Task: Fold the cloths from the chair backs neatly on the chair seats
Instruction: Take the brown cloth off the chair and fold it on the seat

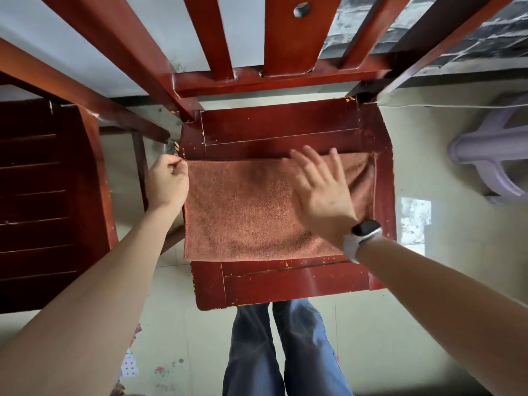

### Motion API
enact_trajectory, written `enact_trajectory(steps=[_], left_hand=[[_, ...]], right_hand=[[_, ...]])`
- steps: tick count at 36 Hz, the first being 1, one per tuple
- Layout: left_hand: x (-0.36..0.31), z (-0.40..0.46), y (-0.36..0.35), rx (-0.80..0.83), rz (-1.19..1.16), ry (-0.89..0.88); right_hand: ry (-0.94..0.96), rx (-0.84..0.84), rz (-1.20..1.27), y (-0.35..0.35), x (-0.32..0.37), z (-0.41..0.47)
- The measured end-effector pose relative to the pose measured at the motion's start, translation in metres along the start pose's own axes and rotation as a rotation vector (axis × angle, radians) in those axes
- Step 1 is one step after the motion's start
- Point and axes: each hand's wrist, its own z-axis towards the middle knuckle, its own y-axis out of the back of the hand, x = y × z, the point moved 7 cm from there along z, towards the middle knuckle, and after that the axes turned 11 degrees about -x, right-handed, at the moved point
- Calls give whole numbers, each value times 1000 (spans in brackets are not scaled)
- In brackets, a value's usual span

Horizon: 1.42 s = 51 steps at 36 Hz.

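Below us, a terracotta-orange terry cloth (245,207) lay spread flat on the seat of a dark red lacquered wooden chair (285,284), covering the middle of the seat and leaving bare wood at the back and along the front edge. Our left hand (168,182) was at the cloth's far left corner, its fingers (174,167) curled together and pinching the cloth's edge just off the side of the seat. Our right hand (320,192) was open above the right part of the cloth, fingers (310,161) spread apart and extended toward the chair back; we could not tell whether the palm was pressing on the fabric or just over it. Beneath that hand the cloth's right end was bunched into a few folds near the seat's right rail. A black smartwatch on a white band (361,234) sat on our right wrist. A second dark red wooden chair (43,195) stood close on the left, and a pale lilac plastic stool (491,155) stood on the tiled floor (445,324) to the right. Our legs in blue jeans (280,347) stood just before the seat's front edge.
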Motion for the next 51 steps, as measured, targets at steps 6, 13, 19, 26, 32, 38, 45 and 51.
enact_trajectory(steps=[6,13,19,26,32,38,45,51], left_hand=[[4,10,-3,-22,201,-199],[0,8,-4,-110,291,-187],[-13,-32,8,-243,291,-429],[-19,-95,-50,111,480,-872],[2,-83,-62,92,551,-841],[3,-85,-63,69,549,-817],[1,-85,-66,101,584,-800],[5,-76,-53,79,537,-659]], right_hand=[[11,215,-183,-60,15,14],[-14,192,-141,-67,13,19],[-91,33,41,-30,12,13],[-89,40,-131,-41,-5,-24],[-73,41,-202,-52,-21,-29],[-129,23,-231,-44,-59,-31],[-280,55,-183,-31,-100,-24],[-448,-282,115,1,-102,-40]])
